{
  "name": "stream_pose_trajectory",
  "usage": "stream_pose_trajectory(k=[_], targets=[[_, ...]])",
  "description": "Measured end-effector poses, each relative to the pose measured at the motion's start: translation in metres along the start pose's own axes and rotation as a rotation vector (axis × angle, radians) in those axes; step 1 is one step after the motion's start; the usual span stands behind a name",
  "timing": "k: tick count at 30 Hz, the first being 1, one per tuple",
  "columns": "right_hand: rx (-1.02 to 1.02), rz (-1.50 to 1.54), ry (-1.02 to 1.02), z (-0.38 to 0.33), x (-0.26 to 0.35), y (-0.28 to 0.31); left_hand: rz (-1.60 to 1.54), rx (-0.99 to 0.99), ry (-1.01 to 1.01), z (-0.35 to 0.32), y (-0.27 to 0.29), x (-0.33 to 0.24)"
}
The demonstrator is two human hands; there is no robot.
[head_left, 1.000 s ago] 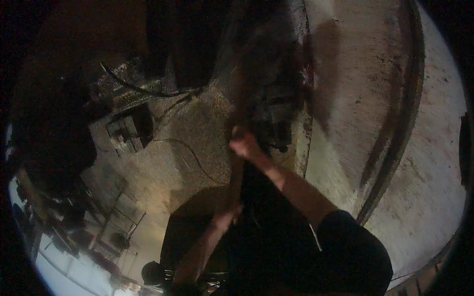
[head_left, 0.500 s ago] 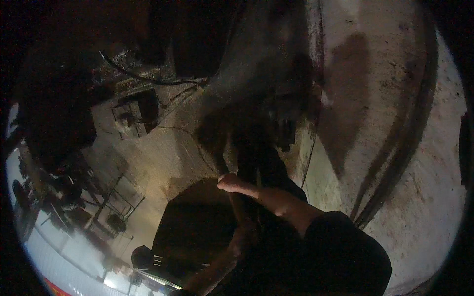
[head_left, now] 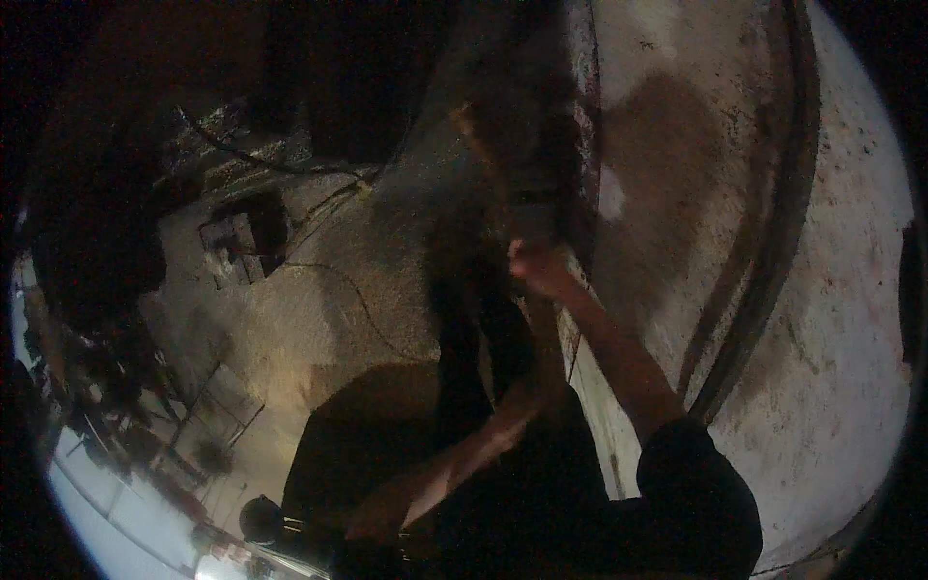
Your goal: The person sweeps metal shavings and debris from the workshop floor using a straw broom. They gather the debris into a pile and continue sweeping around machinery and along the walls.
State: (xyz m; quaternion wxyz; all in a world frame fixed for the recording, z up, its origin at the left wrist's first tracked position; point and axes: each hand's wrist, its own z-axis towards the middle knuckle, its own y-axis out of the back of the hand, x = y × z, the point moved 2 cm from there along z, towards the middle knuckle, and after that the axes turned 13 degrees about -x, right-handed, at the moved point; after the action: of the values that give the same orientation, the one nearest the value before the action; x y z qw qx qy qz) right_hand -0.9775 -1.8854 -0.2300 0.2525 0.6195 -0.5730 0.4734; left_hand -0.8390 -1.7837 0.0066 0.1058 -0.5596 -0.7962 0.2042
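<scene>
My right hand (head_left: 539, 266) is closed around a long wooden-looking handle (head_left: 544, 333), which reaches out in front of me. Lower on the same handle, closer to my body, is my left hand (head_left: 532, 387); it looks wrapped around it, though shade and blur soften its fingers. Beyond the right hand the handle runs into darkness, where a brownish, smeared part shows faintly. What kind of head it carries I cannot make out. Both forearms are bare below dark sleeves.
A pale, stained wall-like surface (head_left: 831, 338) with a dark curved band rises at my right. On the floor (head_left: 290, 338) to the left stands a small metal frame (head_left: 237, 246), with a dark hose (head_left: 261, 159) beyond it. Frames and clutter (head_left: 193, 416) fill the far left.
Both hands have moved forward and to the right along with the handle. The view has shifted slightly, so the surroundings sit further left.
</scene>
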Motion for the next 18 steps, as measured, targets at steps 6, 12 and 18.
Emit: stream_pose_trajectory(k=[6,12,18], targets=[[-0.02,-1.194,0.284,0.132,0.039,0.068,0.235,0.061,-0.293,0.129,0.006,-0.065],[0.396,-1.069,0.153,0.075,-0.025,-0.098,-0.235,-0.326,-0.115,0.054,0.062,0.01],[0.641,-0.67,-0.373,-0.037,-0.07,-0.207,0.121,-0.264,0.086,-0.03,0.031,0.025]])
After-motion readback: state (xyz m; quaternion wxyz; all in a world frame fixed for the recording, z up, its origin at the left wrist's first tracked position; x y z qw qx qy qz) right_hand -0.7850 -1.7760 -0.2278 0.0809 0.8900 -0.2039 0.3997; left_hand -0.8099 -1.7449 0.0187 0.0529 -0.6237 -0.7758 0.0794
